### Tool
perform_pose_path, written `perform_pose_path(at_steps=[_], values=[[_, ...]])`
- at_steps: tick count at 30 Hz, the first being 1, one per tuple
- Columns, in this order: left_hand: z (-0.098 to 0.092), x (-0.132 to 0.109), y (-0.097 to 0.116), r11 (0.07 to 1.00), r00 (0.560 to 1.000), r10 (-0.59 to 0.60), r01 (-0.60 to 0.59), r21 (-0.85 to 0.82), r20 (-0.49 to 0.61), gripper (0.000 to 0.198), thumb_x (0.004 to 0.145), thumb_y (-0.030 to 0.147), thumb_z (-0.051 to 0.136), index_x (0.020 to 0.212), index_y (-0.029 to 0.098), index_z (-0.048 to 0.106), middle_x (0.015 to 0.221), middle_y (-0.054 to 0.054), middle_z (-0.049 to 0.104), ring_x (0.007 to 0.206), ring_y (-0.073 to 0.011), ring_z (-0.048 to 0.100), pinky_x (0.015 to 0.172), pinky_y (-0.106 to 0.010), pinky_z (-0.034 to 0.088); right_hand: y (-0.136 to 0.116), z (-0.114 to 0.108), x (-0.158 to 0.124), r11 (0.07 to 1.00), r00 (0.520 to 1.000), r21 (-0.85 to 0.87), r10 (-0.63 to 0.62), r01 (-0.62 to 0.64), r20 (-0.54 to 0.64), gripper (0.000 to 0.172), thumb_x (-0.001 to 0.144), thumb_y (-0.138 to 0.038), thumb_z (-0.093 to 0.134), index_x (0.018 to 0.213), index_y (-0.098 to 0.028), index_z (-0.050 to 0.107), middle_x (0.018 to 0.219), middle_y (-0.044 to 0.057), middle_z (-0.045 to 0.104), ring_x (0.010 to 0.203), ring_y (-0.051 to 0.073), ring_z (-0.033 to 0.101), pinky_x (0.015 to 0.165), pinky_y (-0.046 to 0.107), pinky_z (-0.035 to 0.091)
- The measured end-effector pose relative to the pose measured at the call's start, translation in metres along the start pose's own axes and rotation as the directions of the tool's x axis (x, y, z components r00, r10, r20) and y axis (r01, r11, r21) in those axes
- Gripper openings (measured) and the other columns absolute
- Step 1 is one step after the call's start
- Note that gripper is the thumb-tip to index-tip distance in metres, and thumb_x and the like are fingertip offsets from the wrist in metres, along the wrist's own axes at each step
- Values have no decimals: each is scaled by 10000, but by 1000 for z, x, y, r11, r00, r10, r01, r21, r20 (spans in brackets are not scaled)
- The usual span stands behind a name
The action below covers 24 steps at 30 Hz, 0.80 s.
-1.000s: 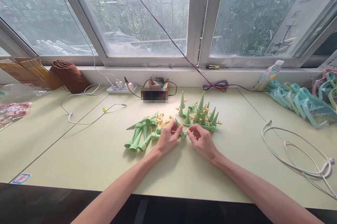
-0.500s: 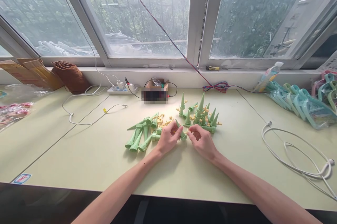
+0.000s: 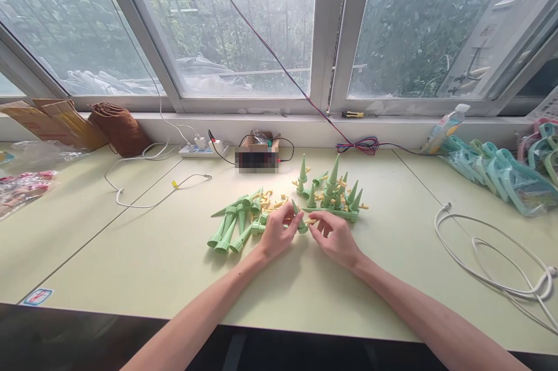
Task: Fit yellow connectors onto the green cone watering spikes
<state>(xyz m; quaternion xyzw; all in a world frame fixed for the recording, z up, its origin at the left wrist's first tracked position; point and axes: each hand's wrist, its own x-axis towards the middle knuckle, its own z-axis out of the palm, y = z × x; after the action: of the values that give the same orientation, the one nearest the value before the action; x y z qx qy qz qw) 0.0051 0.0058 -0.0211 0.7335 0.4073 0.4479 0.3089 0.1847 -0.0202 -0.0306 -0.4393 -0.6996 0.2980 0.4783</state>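
Observation:
My left hand [image 3: 279, 231] is closed around a green plant watering spike [image 3: 301, 227], its pointed tip up between thumb and fingers. A small yellow valve [image 3: 310, 221] sticks out of the spike's right side. At its outer end is my right hand [image 3: 335, 235], with thumb and forefinger close about the valve. Left of my hands lies a pile of green spikes [image 3: 226, 225] without visible valves. Several loose yellow valves [image 3: 269, 199] lie behind my left hand. Beyond my right hand, green spikes with yellow valves [image 3: 333, 185] stand upright in a cluster.
A small cardboard box [image 3: 260, 141] and a power strip [image 3: 203, 150] sit along the back wall. White cables [image 3: 488, 284] lie at right and left. Bagged teal plastic items [image 3: 492, 167] and a bottle [image 3: 444, 127] are at the back right, a brown pouch [image 3: 120, 128] at the back left.
My right fingers have shifted slightly on the yellow valve, which now shows more clearly beside the spike. My left hand keeps the spike in nearly the same place.

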Motion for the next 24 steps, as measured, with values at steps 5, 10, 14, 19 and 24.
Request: perform_pose_path(at_steps=[5,10,14,19,24], values=[[-1,0,0,999,999,42,-42,25,3,215,949,346,545,806,186,537,668,13,541,567,-111,510,522,-229,400,1,0,1,1000,1000,8,0,0,2,187,882,-263,574,1022,-175,662,987,86,723,641,151,632,536,280,525],[-1,0,0,997,998,61,-61,49,8,240,952,360,536,783,190,528,646,20,516,551,-111,485,520,-236,379,3,0,1,1000,1000,6,2,-2,-2,186,872,-257,579,1011,-177,672,958,77,728,615,142,615,527,272,520],[-1,1,1,996,997,71,-71,58,5,256,951,374,535,773,191,523,632,23,505,541,-108,470,512,-232,367,5,1,1,1000,1000,-6,8,-8,-3,173,865,-249,581,983,-170,680,875,63,724,590,136,590,527,266,502],[-1,1,1,992,994,105,-105,66,-1,261,941,328,556,735,185,488,628,34,466,549,-96,437,523,-216,362,5,1,2,1000,1000,-3,13,-13,6,152,860,-242,577,935,-159,681,785,46,695,574,132,558,518,255,468],[0,0,-5,989,993,120,-120,90,6,260,933,291,566,721,181,462,654,30,473,574,-94,451,543,-211,385,5,1,2,1000,1000,-6,15,-15,15,134,854,-242,575,895,-159,673,712,26,657,539,123,524,497,246,438]])
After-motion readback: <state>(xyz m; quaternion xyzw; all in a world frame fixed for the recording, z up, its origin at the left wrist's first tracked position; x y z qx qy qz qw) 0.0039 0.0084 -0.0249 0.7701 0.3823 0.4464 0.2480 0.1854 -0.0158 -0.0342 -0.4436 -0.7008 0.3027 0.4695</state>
